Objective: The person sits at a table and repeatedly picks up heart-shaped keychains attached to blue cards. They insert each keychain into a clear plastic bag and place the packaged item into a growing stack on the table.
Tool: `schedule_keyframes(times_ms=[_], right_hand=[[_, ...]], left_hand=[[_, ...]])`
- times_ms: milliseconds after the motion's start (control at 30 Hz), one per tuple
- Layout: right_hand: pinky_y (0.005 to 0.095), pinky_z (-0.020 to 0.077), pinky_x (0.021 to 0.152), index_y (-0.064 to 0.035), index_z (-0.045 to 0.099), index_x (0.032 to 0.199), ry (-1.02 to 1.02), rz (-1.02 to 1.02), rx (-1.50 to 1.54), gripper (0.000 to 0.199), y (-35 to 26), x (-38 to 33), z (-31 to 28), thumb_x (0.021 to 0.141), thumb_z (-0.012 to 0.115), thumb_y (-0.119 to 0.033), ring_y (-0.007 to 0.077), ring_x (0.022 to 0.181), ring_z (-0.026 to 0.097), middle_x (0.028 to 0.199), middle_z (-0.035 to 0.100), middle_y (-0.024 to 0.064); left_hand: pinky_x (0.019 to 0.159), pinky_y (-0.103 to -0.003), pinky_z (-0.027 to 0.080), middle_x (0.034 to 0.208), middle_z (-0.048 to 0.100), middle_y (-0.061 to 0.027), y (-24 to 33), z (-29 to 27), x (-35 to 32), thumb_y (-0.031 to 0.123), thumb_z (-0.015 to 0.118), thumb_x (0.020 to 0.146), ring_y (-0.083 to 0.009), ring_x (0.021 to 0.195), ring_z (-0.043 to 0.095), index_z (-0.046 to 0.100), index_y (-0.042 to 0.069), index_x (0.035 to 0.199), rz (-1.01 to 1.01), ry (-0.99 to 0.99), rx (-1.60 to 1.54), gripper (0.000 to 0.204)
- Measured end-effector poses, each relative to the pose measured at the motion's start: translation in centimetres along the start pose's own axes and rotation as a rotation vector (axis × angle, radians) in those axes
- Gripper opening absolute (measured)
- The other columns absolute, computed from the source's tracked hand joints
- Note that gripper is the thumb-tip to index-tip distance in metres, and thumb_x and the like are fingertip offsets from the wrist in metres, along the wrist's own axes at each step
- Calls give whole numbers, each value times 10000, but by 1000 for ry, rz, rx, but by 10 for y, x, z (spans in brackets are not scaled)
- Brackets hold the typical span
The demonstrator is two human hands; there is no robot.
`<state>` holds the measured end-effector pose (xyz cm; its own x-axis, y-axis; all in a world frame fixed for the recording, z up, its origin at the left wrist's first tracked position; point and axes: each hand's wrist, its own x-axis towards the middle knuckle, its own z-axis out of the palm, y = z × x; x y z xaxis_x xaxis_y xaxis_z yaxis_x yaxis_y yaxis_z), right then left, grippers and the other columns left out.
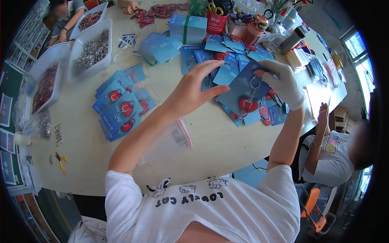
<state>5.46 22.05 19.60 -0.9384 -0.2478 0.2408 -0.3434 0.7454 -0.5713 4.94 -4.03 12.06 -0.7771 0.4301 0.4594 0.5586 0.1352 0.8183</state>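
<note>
Lying nearest on the pale table [227, 150], yellow-handled pliers [63, 164] rest off to the left, and a clear plastic bag [172, 139] sits partly beneath the left forearm. Overlapping packaged cards [126, 107] with red pendants are spread beyond it. Over the table's middle, the bare left hand [191, 92] has thumb and fingers spread, pointing right; whether its thumb touches the held card I cannot tell. The white-gloved right hand [285, 83] pinches that blue card [235, 94] near its upper right end. The card's long axis slants from lower left to upper right; on it, a red keychain [247, 105] runs ring end away, pendant toward the wearer, slightly left. More cards [277, 115] lie heaped underneath and behind, with a banded card stack [180, 28] and a red cup [216, 23] farther off.
</note>
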Motion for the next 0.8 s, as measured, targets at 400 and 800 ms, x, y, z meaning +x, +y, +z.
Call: schedule_keyframes(times_ms=[400, 800], right_hand=[[385, 461, 870, -56, 475, 1328, 432, -266, 167, 719, -14, -9, 137, 718, 798, -260, 309, 1074, 575, 1204, 587, 136], [385, 472, 739, -40, 600, 1054, 395, -593, -160, 440, -47, -15, 181, 647, 760, -90, 277, 949, 595, 1050, 606, 97]], left_hand=[[647, -178, 412, 891, 637, 57, -28, -14, -46, 218, 615, 945, 1, 762, 534, 656, 45, 1020, -547, 273, -509, 193], [521, -210, 230, 699, 473, 101, -22, -17, -76, 275, 554, 982, 12, 602, 312, 622, 84, 901, -511, 674, -589, 218]])
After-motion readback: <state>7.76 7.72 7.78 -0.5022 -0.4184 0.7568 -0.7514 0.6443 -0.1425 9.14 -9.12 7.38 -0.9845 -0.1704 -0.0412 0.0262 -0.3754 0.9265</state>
